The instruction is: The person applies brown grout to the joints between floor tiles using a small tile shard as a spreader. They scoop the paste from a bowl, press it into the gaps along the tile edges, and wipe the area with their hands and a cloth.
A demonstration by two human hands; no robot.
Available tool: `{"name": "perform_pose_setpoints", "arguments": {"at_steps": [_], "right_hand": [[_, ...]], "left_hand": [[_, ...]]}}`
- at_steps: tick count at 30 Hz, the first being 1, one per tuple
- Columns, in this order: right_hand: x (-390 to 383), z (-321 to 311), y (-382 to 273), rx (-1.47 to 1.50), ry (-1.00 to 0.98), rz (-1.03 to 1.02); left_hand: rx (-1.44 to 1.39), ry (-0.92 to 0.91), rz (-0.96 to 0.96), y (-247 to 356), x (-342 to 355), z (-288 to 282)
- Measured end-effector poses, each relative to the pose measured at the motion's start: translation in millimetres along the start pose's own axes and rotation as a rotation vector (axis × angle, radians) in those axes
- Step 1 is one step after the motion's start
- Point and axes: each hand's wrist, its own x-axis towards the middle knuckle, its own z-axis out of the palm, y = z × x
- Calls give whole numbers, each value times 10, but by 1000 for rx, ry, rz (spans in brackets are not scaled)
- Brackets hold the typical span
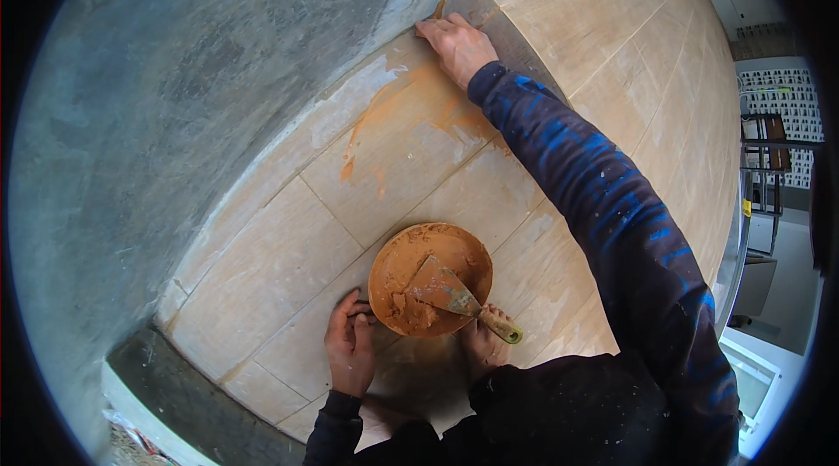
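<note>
My right hand (450,42) reaches to the top of the tiled surface, fingers bent and close together at the edge by the grey wall; whatever they may grip is too small to make out. A dark grey strip (516,38) runs beside it. Orange smears (376,134) mark the tiles below that hand. My left hand (348,344) is at the lower middle, fingers loosely bent and apart beside a round bowl (398,256) of orange-brown paste. A scraper (450,291) with a green-tipped handle lies in the bowl. Bare skin (485,348), perhaps a foot, shows behind that handle.
A grey plastered wall (157,117) fills the left, meeting a dark ledge (210,383) at lower left. Beige tiles (612,55) continue to the right. Beyond their edge are dark furniture frames (760,204), a patterned panel (778,90) and a white frame (752,365).
</note>
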Motion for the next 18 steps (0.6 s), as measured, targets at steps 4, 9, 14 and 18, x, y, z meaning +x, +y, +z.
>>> {"name": "perform_pose_setpoints", "arguments": {"at_steps": [4, 9, 14, 18], "right_hand": [[-567, 46, -128, 30, -43, 67], [-1725, -707, -225, 65, -256, 180], [-1655, -1118, -373, 236, -178, 338], [-919, -830, -357, 453, 95, 436]], "left_hand": [[-10, 32, -42, 37, -1, 22], [18, 23, -12, -5, 52, -1], [72, -26, 12, -13, 91, -27], [44, 9, -27, 34, 85, -39]]}}
